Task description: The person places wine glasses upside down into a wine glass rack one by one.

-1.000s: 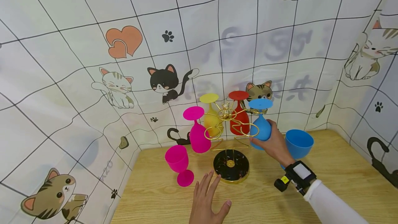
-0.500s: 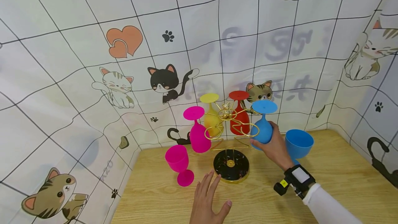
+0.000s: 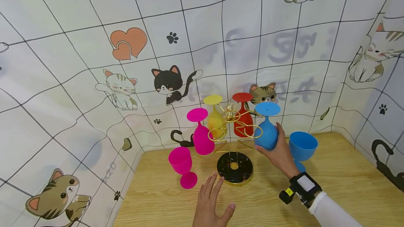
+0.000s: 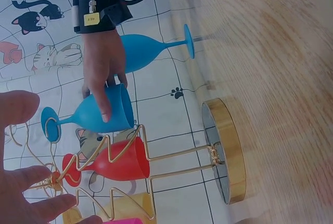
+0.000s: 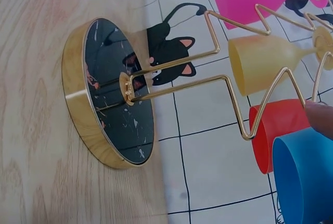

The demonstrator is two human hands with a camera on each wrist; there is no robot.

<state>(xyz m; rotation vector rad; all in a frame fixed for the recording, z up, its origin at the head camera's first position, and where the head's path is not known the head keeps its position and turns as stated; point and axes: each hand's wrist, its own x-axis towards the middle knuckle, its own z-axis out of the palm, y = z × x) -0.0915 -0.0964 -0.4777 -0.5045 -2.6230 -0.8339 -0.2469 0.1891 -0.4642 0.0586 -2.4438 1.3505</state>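
Note:
My right hand (image 3: 279, 151) grips the bowl of an upside-down blue goblet (image 3: 266, 134) at the right side of a gold wire rack (image 3: 233, 143). The goblet's foot is uppermost, and in the left wrist view it overlaps one of the rack's wire loops. A pink goblet (image 3: 202, 139), a yellow goblet (image 3: 215, 122) and a red goblet (image 3: 243, 123) hang upside down on the rack. In front of the round black base (image 3: 235, 172), my left hand (image 3: 209, 204) is spread with nothing in it.
A second blue goblet (image 3: 302, 146) stands upright on the wooden table (image 3: 262, 206), just right of my right hand. On the left another pink goblet (image 3: 181, 162) is upright. Behind the table hangs a white sheet (image 3: 202, 55) printed with cats and grid lines.
The held blue goblet has shifted a little to the right and toward me, its foot moving off the rack's right loop in the head view. My left hand has stayed put.

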